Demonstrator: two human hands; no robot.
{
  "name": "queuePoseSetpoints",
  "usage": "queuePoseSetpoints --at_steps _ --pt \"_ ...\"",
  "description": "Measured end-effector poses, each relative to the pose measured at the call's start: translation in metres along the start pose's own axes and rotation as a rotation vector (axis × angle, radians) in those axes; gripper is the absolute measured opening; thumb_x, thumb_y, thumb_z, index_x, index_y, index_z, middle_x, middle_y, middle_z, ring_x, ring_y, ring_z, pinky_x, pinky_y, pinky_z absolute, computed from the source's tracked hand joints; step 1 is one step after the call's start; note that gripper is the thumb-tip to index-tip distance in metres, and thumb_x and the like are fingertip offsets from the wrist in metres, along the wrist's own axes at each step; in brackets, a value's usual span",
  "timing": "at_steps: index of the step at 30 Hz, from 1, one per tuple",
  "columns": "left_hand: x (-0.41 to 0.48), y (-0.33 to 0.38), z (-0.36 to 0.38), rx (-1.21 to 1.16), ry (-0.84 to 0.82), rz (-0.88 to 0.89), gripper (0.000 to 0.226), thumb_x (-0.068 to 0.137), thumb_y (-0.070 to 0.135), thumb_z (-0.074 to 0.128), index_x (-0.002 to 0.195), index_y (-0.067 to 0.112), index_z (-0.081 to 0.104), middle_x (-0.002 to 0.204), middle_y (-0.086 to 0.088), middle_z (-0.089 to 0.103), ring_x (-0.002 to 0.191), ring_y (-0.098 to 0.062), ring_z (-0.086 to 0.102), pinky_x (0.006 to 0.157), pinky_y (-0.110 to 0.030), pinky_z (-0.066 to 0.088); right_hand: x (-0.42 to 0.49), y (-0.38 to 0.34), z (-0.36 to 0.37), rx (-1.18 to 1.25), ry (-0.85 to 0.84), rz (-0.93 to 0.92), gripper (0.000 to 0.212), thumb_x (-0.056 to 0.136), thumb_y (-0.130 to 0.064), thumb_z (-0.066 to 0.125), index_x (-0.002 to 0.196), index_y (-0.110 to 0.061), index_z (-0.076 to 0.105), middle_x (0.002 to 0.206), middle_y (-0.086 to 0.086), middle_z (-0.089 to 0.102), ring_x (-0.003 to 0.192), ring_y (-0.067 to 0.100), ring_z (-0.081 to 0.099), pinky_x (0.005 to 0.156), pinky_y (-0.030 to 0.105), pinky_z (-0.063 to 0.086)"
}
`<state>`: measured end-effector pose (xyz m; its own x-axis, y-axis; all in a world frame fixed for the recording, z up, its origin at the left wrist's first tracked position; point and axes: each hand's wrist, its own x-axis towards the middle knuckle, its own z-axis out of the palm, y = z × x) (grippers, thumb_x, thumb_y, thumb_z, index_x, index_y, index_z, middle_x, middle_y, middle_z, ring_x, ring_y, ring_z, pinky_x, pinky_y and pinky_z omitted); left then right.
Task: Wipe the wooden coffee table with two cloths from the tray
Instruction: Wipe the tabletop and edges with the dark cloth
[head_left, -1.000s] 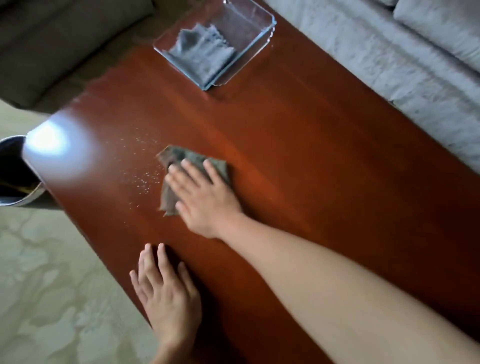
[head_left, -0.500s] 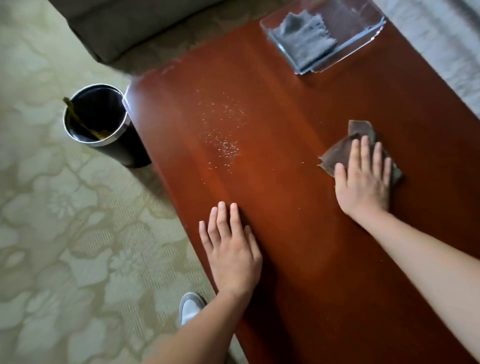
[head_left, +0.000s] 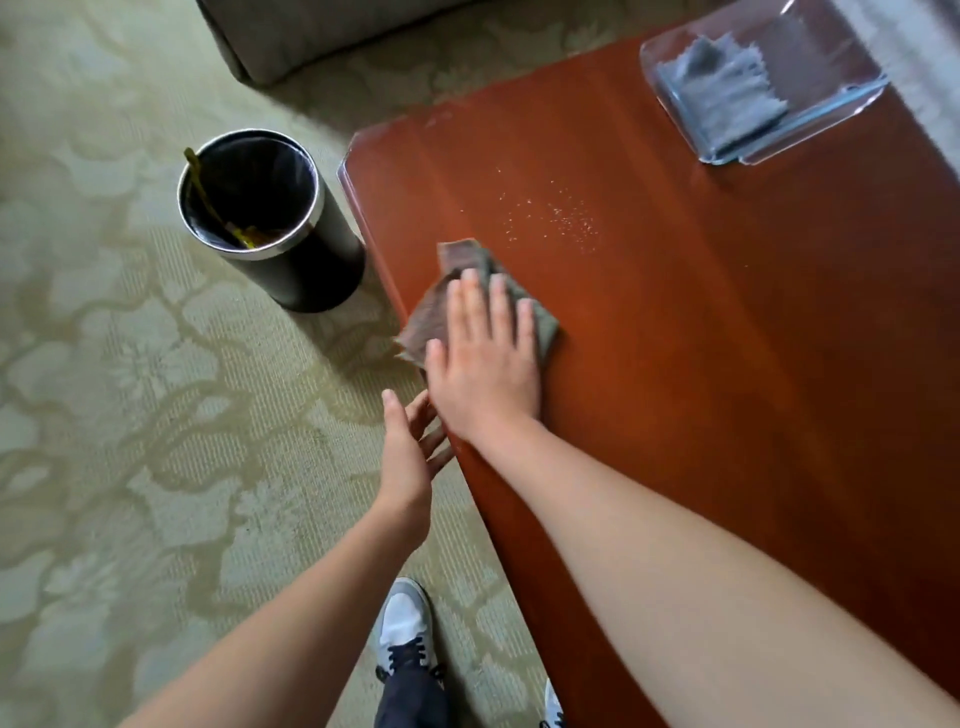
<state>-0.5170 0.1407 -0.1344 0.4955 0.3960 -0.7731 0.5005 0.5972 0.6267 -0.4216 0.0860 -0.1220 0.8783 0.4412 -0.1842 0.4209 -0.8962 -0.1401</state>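
R hand (head_left: 483, 358) laid flat on brown cloth (head_left: 431, 317) at bench (head_left: 727, 364) left edge, fingers straight, slightly spread | L hand (head_left: 408, 452) held beside that edge, fingers straight, nothing gripped | crumbs (head_left: 561, 218) noted just beyond cloth | grey cloth (head_left: 722, 98) seen in tray (head_left: 826, 57), far end.

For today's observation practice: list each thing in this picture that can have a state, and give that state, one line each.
Right hand: flat, fingers straight, pressing the brown cloth.
Brown cloth: on the table edge, one corner overhanging.
Left hand: open, beside the table edge, holding nothing.
Grey cloth: lying in the glass tray.
Crumbs: scattered on the table, unwiped.
Bin: open, lined, rubbish inside.
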Motion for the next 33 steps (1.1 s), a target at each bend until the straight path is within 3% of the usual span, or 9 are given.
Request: queuePoseSetpoints --at_steps 5,7,9,11,14,18,26,31,33 --pt "0.006 0.01 -0.013 -0.149 0.01 -0.111 0.078 0.102 0.07 0.018 0.106 0.015 0.074 0.093 -0.003 0.079 0.096 -0.021 0.069 0.089 -0.039 0.054 0.011 -0.037 0.01 -0.075 -0.037 -0.179 0.073 0.109 -0.047 0.027 0.168 -0.015 -0.001 0.177 0.004 -0.007 0.163 0.027 -0.006 0.131 0.053 0.0" --pt "0.011 0.014 -0.014 -0.17 -0.013 -0.141 0.081 0.102 0.071 0.014 0.117 0.016 0.073 0.108 -0.004 0.078 0.103 -0.021 0.069 0.095 -0.041 0.054 0.003 -0.024 0.012 -0.098 -0.021 -0.195 0.073 0.109 -0.042 0.033 0.168 -0.015 0.0 0.177 0.005 -0.004 0.163 0.028 -0.003 0.131 0.052 0.003" --pt "0.017 0.024 -0.017 -0.178 0.002 -0.161 0.083 0.1 0.074 0.014 0.126 0.016 0.069 0.119 -0.002 0.074 0.108 -0.02 0.068 0.09 -0.036 0.055 -0.017 -0.01 0.016 -0.09 -0.004 -0.154 0.072 0.109 -0.042 0.034 0.168 -0.014 0.004 0.177 0.006 0.001 0.163 0.028 0.001 0.131 0.053 0.007" --pt "0.022 0.035 -0.016 -0.181 0.018 -0.169 0.084 0.099 0.075 0.015 0.129 0.015 0.066 0.12 -0.003 0.073 0.109 -0.02 0.068 0.089 -0.034 0.055 -0.046 0.0 0.02 -0.079 0.005 -0.071 0.071 0.109 -0.043 0.034 0.168 -0.012 0.009 0.177 0.007 0.005 0.163 0.029 0.005 0.131 0.054 0.011" --pt "0.026 0.05 -0.015 -0.18 0.029 -0.182 0.082 0.1 0.074 0.018 0.132 0.014 0.063 0.122 -0.004 0.073 0.117 -0.021 0.068 0.108 -0.041 0.05 -0.083 0.005 0.027 -0.085 -0.016 0.012 0.073 0.106 -0.042 0.036 0.168 -0.011 0.014 0.176 0.007 0.008 0.163 0.03 0.009 0.129 0.056 0.017" --pt "0.032 0.061 -0.018 -0.168 0.032 -0.201 0.08 0.1 0.074 0.017 0.13 0.016 0.064 0.122 -0.003 0.073 0.116 -0.018 0.068 0.104 -0.04 0.052 -0.082 -0.003 0.027 -0.09 -0.042 0.046 0.071 0.103 -0.038 0.035 0.167 -0.01 0.019 0.175 0.006 0.01 0.161 0.03 0.016 0.128 0.056 0.019" --pt "0.05 0.077 -0.022 -0.115 0.078 -0.199 0.079 0.102 0.07 0.015 0.135 0.016 0.062 0.127 -0.001 0.07 0.117 -0.015 0.067 0.109 -0.043 0.048 0.062 -0.045 0.003 -0.073 -0.035 -0.049 0.07 0.105 -0.04 0.023 0.168 -0.015 0.008 0.177 0.003 0.006 0.163 0.027 0.007 0.131 0.052 0.009" --pt "0.07 0.105 0.007 -0.119 0.106 -0.127 0.076 0.104 0.065 0.013 0.132 0.015 0.063 0.122 -0.001 0.071 0.111 -0.014 0.067 0.1 -0.036 0.051 0.185 -0.067 -0.02 -0.051 -0.025 -0.119 0.073 0.108 -0.047 0.032 0.168 -0.017 0.005 0.177 0.001 0.002 0.163 0.025 0.001 0.131 0.05 0.003" --pt "0.075 0.112 0.028 -0.139 0.179 -0.13 0.077 0.102 0.071 0.016 0.127 0.018 0.065 0.119 -0.003 0.073 0.11 -0.019 0.068 0.102 -0.04 0.053 0.209 -0.06 -0.026 -0.056 -0.056 -0.195 0.073 0.108 -0.051 0.029 0.168 -0.019 0.004 0.177 0.0 0.0 0.163 0.024 -0.002 0.131 0.049 0.0"
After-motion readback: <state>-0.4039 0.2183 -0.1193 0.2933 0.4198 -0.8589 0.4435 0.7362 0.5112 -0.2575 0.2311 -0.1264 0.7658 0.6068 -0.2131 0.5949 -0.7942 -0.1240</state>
